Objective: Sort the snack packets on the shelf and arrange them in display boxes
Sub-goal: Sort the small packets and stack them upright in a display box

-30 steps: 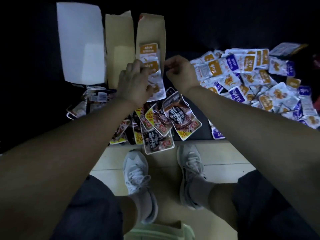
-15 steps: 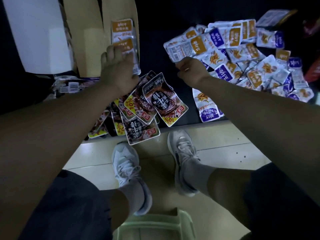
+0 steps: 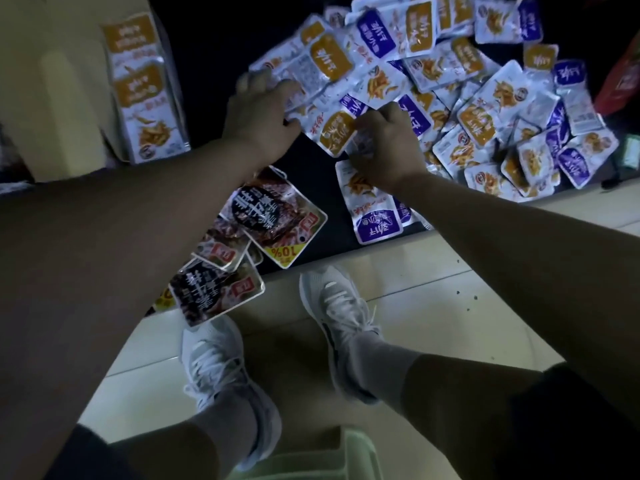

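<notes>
A heap of white snack packets with orange or purple labels [image 3: 460, 109] covers the dark shelf [image 3: 211, 46] at the upper right. My left hand [image 3: 259, 116] reaches into the heap's left edge, fingers on a white packet [image 3: 304, 81]. My right hand [image 3: 384, 147] pinches an orange-labelled packet [image 3: 334, 133] at the heap's near edge. A brown cardboard display box [image 3: 59, 98] at the upper left holds a row of orange-labelled packets [image 3: 145, 95]. Dark red-and-black packets [image 3: 270, 216] lie at the shelf's front edge under my left forearm.
A purple-labelled packet [image 3: 375, 216] lies alone at the shelf's front edge. My two feet in grey shoes [image 3: 339, 313] stand on pale floor tiles below the shelf. A pale green stool or bin [image 3: 311, 455] sits at the bottom. Something red [image 3: 620, 81] shows at the far right.
Both hands moved right, away from the display box and its orange packets, to the mixed heap. The view swung right with them. My right hand now pinches an orange-labelled packet.
</notes>
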`<state>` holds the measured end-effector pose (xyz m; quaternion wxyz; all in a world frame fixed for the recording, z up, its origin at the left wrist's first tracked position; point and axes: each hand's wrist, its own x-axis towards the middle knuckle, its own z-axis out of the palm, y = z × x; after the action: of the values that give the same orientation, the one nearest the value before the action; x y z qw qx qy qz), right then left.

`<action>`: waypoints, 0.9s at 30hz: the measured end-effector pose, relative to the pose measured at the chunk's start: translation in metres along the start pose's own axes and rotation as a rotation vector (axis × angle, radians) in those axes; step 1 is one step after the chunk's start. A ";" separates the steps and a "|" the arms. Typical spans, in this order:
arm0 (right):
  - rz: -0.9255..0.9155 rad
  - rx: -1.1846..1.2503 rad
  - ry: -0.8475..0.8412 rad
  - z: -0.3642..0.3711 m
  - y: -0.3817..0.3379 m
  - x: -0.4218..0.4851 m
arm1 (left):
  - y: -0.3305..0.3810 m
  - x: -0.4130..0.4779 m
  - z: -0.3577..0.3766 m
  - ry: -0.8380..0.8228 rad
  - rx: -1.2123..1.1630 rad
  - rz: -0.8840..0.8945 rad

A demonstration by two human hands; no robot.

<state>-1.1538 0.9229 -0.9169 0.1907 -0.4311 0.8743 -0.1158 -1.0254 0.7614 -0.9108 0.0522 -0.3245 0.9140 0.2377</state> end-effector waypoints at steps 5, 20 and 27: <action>0.032 0.098 0.136 0.005 0.007 0.006 | 0.006 0.029 0.006 0.055 -0.043 -0.140; 0.293 0.540 0.131 -0.011 0.003 0.029 | 0.005 0.018 -0.014 0.031 -0.554 -0.498; 0.512 0.918 0.140 -0.036 0.001 0.028 | 0.007 -0.010 -0.035 0.159 -0.817 -0.635</action>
<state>-1.1853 0.9026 -0.8913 0.3231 -0.0673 0.8214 -0.4651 -1.0204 0.7553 -0.8747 -0.0785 -0.5968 0.6045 0.5218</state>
